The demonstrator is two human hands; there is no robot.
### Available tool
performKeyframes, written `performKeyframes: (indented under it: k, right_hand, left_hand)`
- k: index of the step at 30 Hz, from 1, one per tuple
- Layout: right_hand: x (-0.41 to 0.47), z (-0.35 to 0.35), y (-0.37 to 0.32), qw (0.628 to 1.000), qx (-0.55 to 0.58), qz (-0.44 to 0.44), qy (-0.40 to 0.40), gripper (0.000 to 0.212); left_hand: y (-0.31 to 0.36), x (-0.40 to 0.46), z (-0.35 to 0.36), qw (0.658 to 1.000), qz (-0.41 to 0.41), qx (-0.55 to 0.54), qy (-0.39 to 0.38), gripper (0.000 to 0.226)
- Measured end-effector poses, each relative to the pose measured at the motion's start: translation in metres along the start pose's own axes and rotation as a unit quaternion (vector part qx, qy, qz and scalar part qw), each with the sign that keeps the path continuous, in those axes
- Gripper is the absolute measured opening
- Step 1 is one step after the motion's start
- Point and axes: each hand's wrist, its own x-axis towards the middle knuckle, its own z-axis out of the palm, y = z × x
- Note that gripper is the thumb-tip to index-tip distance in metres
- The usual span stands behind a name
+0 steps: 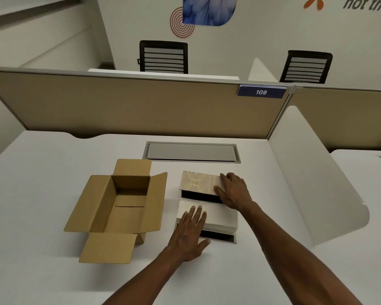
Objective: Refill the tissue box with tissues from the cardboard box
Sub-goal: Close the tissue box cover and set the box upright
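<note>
The brown cardboard box (121, 208) stands open on the white desk at the left, its flaps spread and its inside bare. To its right lies the tissue box (220, 236), black inside, with a stack of white tissues (220, 216) in its base. Its beige patterned lid (197, 181) is raised at the far side. My left hand (189, 234) lies flat with fingers spread on the near left part of the tissues. My right hand (233, 190) grips the lid's right end, fingers on top.
A grey cable hatch (191, 151) is set into the desk behind both boxes. A tan partition (141, 106) with a "109" label closes the far edge. A white curved divider (312, 183) borders the right side. Two black chairs stand beyond.
</note>
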Motion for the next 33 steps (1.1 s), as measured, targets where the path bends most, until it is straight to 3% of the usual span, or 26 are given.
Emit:
performKeyframes:
  k: [13, 20, 24, 29, 33]
  right_hand:
    - [-0.026, 0.013, -0.008, 0.999, -0.033, 0.004, 0.019, 0.067]
    - [-0.034, 0.011, -0.013, 0.999, -0.03, -0.013, -0.011, 0.069]
    - [-0.024, 0.001, -0.016, 0.996, 0.012, -0.03, -0.087, 0.069]
    - [-0.001, -0.01, -0.024, 0.985, 0.013, -0.044, -0.164, 0.087]
    - [0.017, -0.011, -0.031, 0.973, 0.035, -0.032, -0.224, 0.075]
  left_hand:
    - [0.001, 0.0, -0.005, 1.0, -0.015, -0.017, -0.009, 0.091]
    - [0.002, -0.002, -0.002, 0.999, -0.03, -0.023, -0.012, 0.087]
    - [0.001, -0.004, -0.001, 0.999, -0.025, -0.035, -0.007, 0.089]
    - [0.003, -0.006, -0.003, 0.999, -0.019, -0.031, -0.004, 0.091]
    - [0.003, -0.006, -0.004, 0.999, -0.021, -0.033, -0.006, 0.092]
